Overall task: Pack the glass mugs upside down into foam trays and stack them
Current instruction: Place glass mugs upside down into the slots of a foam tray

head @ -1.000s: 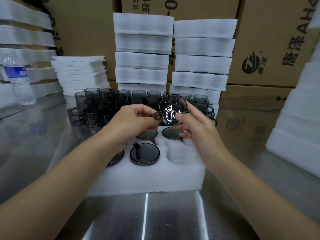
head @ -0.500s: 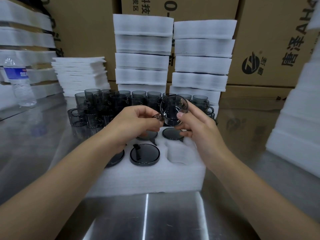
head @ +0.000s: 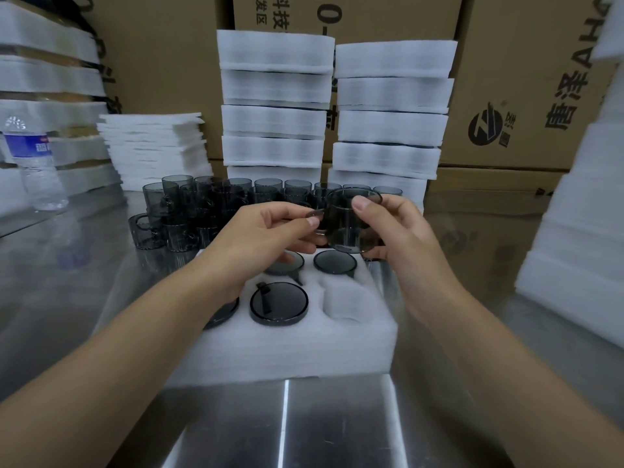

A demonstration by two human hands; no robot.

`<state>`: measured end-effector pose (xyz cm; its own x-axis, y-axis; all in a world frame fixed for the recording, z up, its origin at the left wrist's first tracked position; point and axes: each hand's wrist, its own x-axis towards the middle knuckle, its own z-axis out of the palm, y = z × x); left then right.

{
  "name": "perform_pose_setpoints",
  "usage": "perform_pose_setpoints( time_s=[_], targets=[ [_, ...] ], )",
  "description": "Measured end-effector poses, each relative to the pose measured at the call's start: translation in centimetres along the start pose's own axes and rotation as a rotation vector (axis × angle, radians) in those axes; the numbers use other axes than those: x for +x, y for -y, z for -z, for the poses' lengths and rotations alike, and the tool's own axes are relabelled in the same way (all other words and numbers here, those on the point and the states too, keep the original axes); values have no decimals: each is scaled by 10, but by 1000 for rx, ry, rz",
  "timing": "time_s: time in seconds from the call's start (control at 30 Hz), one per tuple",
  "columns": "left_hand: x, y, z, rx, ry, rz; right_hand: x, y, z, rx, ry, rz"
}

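Rising behind my steel table (head: 337, 427), 2 stacks of foam trays (head: 275, 106) look like finished work, though I cannot tell whether every layer is filled. Nearer me lies the open foam tray (head: 287, 349), where 4 inverted mugs (head: 279, 304) show their dark bases in the pockets; my left arm hides any others. A crowd of loose mugs (head: 209, 204) waits upright just behind that tray, so I judge the job well short of done. My left hand (head: 266, 231) pinches the handle and my right hand (head: 401, 231) curls round the body of 1 held mug (head: 347, 228), in the air above the tray's far edge, mouth apparently up, not yet flipped. 1 empty pocket (head: 347, 298) at the front right looks its likely home.
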<state>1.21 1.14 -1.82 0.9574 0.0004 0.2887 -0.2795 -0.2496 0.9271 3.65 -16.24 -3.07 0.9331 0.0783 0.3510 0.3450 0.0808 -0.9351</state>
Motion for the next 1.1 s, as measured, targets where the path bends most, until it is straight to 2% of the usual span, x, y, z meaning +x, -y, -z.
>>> perform_pose_setpoints(
  time_s=[0.23, 0.37, 0.67, 0.87, 1.1],
  targets=[
    [0, 0, 2, -5, -25, -6, -3, 3, 1, -46, 170, 35],
    [-2, -1, 1, -3, -11, -2, -3, 4, 4, 10, 310, 49],
    [-4, 0, -1, 40, 110, 10, -3, 14, 16, -71, 629, 12],
    [-6, 1, -4, 149, 187, -15, -1, 15, 22, -266, 704, -51],
    [-3, 5, -4, 270, 185, -23, -2, 16, 24, -411, 723, -73]
  ],
)
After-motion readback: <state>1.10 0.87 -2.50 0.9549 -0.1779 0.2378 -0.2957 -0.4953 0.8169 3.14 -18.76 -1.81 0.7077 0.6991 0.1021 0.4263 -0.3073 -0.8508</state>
